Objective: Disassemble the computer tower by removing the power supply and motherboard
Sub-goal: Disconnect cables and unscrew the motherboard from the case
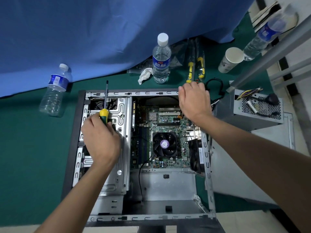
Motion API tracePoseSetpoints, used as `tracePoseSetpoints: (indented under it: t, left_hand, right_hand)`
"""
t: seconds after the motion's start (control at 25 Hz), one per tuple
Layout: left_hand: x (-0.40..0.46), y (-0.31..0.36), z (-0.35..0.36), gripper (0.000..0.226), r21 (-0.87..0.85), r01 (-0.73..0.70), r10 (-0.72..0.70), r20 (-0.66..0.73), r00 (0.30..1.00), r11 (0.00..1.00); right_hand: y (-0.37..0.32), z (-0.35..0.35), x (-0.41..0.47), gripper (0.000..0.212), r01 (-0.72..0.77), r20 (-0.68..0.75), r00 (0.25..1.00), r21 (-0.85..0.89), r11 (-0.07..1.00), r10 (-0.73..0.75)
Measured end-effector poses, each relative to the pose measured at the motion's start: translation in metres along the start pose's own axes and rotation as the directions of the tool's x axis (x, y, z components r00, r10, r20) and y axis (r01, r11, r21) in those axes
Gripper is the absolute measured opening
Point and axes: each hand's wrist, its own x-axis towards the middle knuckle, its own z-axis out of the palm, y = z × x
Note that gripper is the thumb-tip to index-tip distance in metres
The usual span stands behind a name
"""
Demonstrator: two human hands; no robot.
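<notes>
A: Overhead, in the head view, where do the hands sit?

B: The left hand [101, 140] grips a screwdriver [104, 107] by its yellow-green handle, fingers curled round it, shaft pointing away over the drive cage [121, 113]. The right hand [193, 100] rests on the far rim of the computer tower [151, 217]; its fingers bend over the edge, and whether they pinch anything cannot be told.

A: And the task parts?

B: The motherboard [168, 126] lies inside the open case, between the two hands, with the CPU fan [165, 144] near its middle. The power supply [257, 108] stands outside the case, to the right of the right hand, cables on top.

A: Surroundings?

B: A green table [33, 157], a water bottle [160, 59] and a paper cup [230, 59] beyond the case.
</notes>
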Motion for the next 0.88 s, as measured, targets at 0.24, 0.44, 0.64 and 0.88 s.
tracePoseSetpoints:
  t: [0.24,0.44,0.64,0.88]
  left_hand:
    - [-0.007,0.011,-0.009,0.052,0.059,-0.017,0.017,-0.004,1.000,0.998]
    - [-0.049,0.059,0.012,0.038,-0.170,-0.412,0.436,0.142,0.889,0.895]
    - [-0.032,0.100,0.065,0.036,-0.210,0.099,0.014,0.479,0.877,0.973]
    - [0.002,0.094,0.102,0.062,-0.161,0.252,-0.134,0.524,0.841,0.954]
  right_hand:
    - [0.001,0.001,0.001,0.046,-0.006,-0.010,1.000,0.028,1.000,0.006]
    - [0.001,0.001,0.001,0.046,-0.008,-0.008,1.000,0.032,0.999,0.008]
    - [0.002,0.002,0.001,0.044,-0.001,-0.027,1.000,0.033,0.999,0.002]
    - [0.004,0.004,0.003,0.044,0.013,-0.044,0.999,0.020,1.000,-0.012]
